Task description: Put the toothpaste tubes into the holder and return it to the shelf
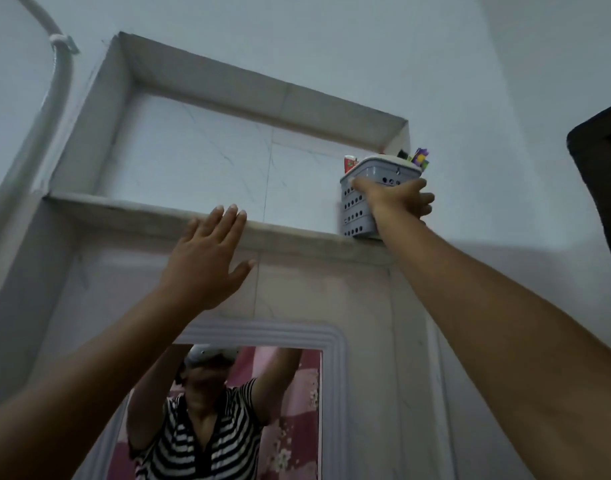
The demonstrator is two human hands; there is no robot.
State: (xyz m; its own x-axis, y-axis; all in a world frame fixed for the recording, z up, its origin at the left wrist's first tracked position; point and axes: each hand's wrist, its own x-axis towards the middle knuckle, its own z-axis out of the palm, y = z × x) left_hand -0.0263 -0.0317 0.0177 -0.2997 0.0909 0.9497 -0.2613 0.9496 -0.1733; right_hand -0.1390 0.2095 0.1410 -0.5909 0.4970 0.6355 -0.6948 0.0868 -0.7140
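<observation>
The right hand [399, 199] is gripping the grey holder [361, 202], which is sitting on the shelf [151, 211] at the right end of the wall niche. Tubes [349, 163] are poking out of its top. The left hand [207, 261] is hanging spread and empty below the ledge.
</observation>
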